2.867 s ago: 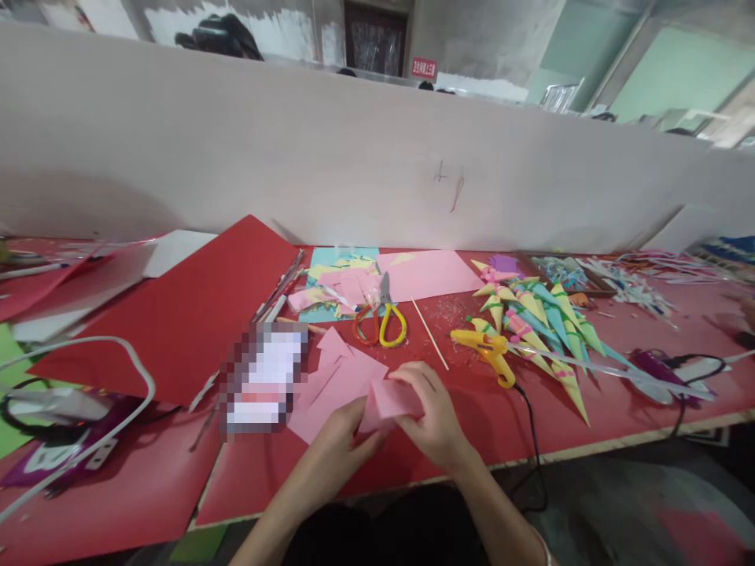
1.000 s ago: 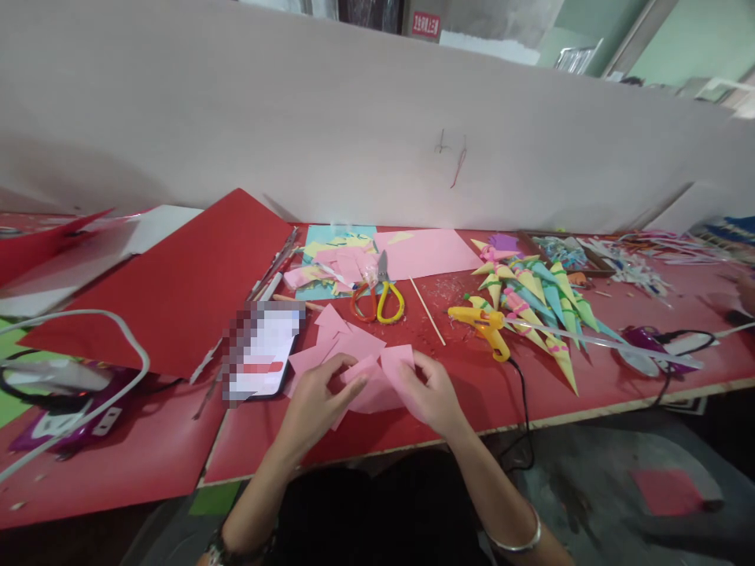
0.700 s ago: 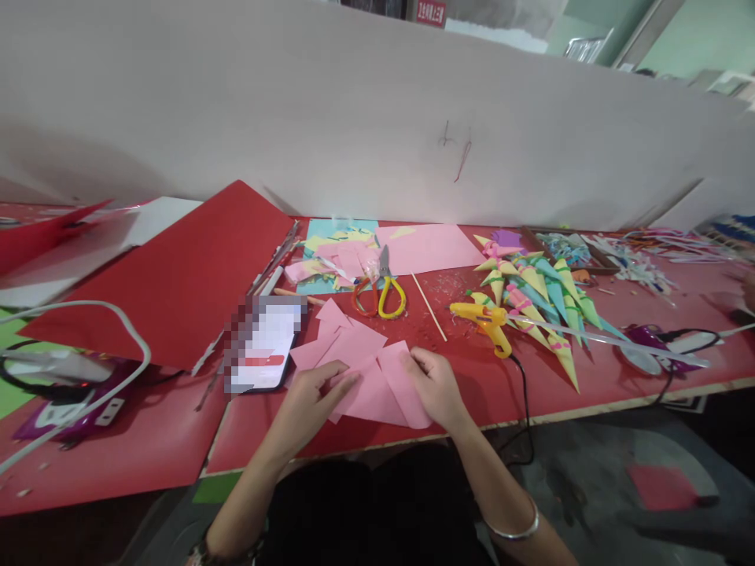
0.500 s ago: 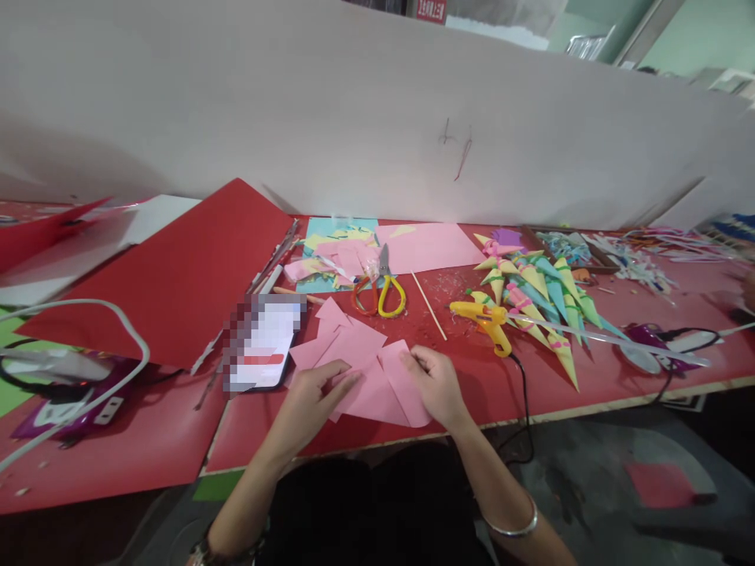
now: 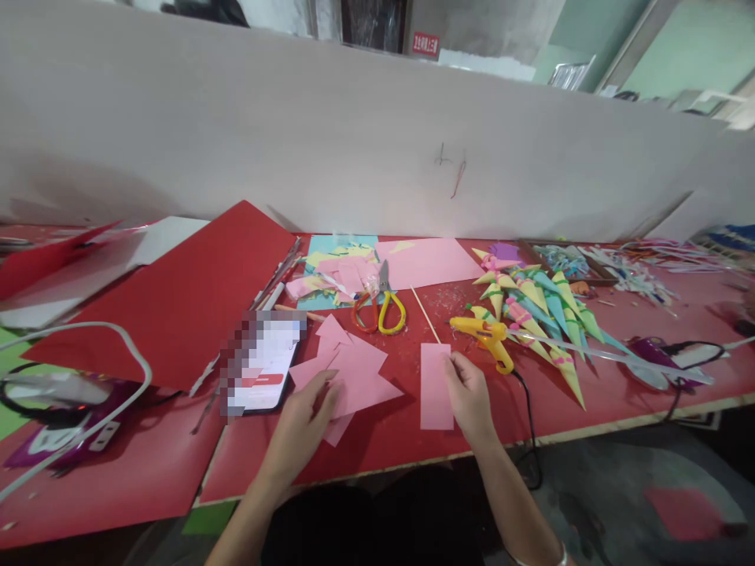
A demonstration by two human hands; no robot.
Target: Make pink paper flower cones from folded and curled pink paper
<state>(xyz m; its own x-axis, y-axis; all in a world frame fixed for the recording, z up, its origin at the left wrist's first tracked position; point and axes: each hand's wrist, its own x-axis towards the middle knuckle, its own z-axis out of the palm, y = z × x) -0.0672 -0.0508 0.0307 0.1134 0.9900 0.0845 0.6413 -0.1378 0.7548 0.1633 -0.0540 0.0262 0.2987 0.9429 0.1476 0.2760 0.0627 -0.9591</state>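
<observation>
My right hand (image 5: 470, 393) pinches the right edge of a pink paper rectangle (image 5: 435, 393), which lies apart from the other pieces near the table's front edge. To the left, my left hand (image 5: 307, 417) rests at a loose pile of pink paper pieces (image 5: 362, 369), some with pointed corners. Its fingers are curled close together on the pile's left part, around the edge of a piece; the fingertips are partly hidden. A thin wooden stick (image 5: 425, 314) ends at the top of the rectangle. Scissors (image 5: 383, 303) with one red and one yellow handle lie behind the pile.
Beside my left hand lies a phone (image 5: 268, 369). A yellow glue gun (image 5: 487, 338) with a black cord is on the right, before several paper cones (image 5: 548, 303). Paper scraps (image 5: 336, 267) and a pink sheet (image 5: 425, 263) lie behind. A large red sheet (image 5: 177, 295) spreads left.
My right hand has moved slightly right and drawn the pink rectangle off the pile, turning it upright. My left hand has shifted slightly at the pile. The view has tilted up a little.
</observation>
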